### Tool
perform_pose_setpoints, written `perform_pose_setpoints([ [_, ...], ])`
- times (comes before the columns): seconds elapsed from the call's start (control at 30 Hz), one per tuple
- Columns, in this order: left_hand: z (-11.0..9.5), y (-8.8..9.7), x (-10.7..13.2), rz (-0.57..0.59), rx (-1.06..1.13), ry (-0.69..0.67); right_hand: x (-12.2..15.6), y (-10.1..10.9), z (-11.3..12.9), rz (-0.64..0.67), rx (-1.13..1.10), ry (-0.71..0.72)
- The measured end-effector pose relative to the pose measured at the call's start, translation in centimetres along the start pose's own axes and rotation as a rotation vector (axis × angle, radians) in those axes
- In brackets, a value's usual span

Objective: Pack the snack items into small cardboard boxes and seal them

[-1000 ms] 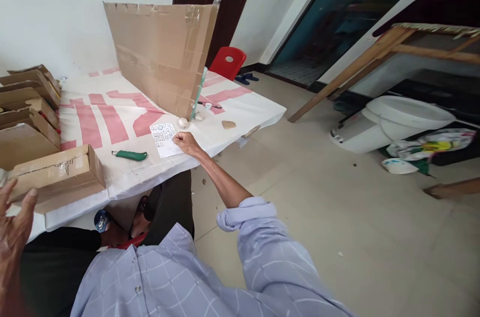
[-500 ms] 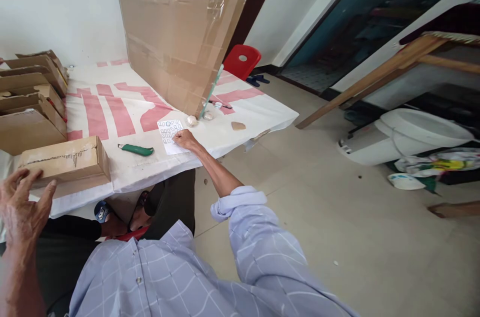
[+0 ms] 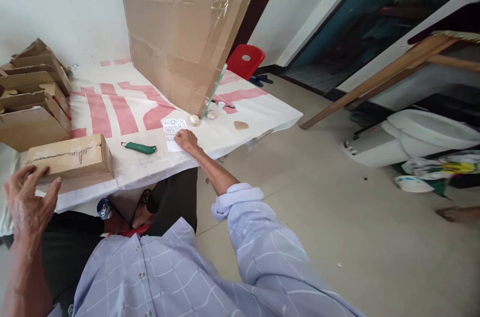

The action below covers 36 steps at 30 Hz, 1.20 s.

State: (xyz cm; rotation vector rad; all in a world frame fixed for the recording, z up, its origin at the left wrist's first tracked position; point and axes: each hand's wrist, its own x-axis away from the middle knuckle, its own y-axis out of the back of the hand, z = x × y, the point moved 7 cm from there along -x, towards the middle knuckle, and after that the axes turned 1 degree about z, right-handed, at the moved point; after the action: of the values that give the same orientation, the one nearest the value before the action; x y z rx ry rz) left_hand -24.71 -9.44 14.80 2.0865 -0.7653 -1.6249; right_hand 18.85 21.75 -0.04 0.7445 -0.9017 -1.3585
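Fingers of the left hand are spread apart at the cardboard box; whether they touch it, I cannot tell. Farther along the bench, the right hand, fingers curled, covers the lower right part of a paper sheet; what they pinch, if anything, is hidden. The sheet is white, with rows of small outlined shapes.

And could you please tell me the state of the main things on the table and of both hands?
Small cardboard box: lying flat, top closed.
Cardboard boxes at left: open-topped, in a row.
Large cardboard panel: standing on edge.
Green utility knife: lying flat; extended or not, unclear.
White paper: flat, marked with drawn shapes.
Left hand: open, spread.
Right hand: curled over the paper.
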Motion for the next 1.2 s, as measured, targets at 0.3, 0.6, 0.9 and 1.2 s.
perform_pose_setpoints([
  [0.3,2.5,0.6,-1.2,0.062,0.054,0.235,0.2,0.0,0.3,0.007,0.008,0.034],
  [0.6,8.6,-2.4,-3.0,0.165,0.494,0.655,0.7,0.1,0.3,-0.028,0.010,0.102],
  [0.9,10.6,-4.8,-3.5,0.174,0.782,0.745,2.6,0.1,0.4,-0.102,0.004,0.172],
  [1.2,11.1,-4.3,-3.7,0.226,0.682,0.651,8.5,-2.2,8.8,-0.036,-0.496,0.551],
])
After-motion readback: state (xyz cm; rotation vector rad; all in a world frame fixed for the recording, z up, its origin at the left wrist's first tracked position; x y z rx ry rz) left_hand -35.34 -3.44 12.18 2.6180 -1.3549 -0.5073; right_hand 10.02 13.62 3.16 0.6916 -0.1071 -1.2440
